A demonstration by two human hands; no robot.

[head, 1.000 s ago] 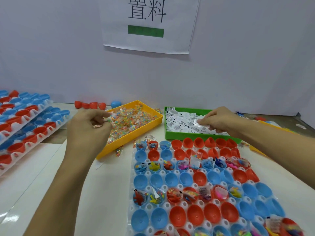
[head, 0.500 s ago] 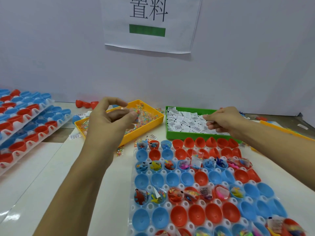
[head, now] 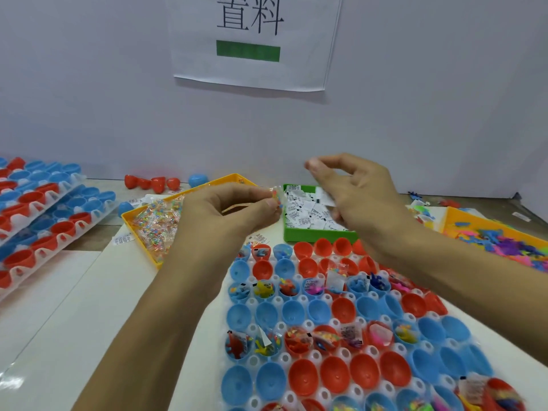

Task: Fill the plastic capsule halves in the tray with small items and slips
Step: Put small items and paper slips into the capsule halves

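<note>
Head view, left hand: the left hand (head: pixel 237 209) hovers over the gap between the yellow bin (head: pixel 139 229) and the green bin (head: pixel 299 237), thumb and forefinger pinching a small clear packet of coloured beads (head: pixel 276 199).
Head view, right hand: the right hand (head: pixel 353 197) is raised above the green bin, fingers curled; a white paper slip (head: pixel 324 200) shows under its fingers, but whether it is gripped cannot be told.
Head view, task's thing: the capsule tray (head: pixel 308 324) lies on the white worktop (head: pixel 89 307), below and nearer the person than both hands; its blue and red capsule halves (head: pixel 268 268) sit mouth-up.
Head view, long axis: the tray's long axis appears to run from the bins toward the person, slanting to the person's right; the open halves point upward.
Head view, key relation: the nearest unfilled halves, in the 2 rows just below the bins, lie straight down and toward the person from the packet.
Head view, nearer hand: judged, the left hand is nearer the tray's left columns, the right hand its middle and right columns.
Head view, fill state: 2 rows further down hold toys and slips, many halves are bare; the task seems partly done.
Head view, surroundings: stacked trays of halves (head: pixel 44 209) at far left; an orange bin of toys (head: pixel 498 238) at right.
</note>
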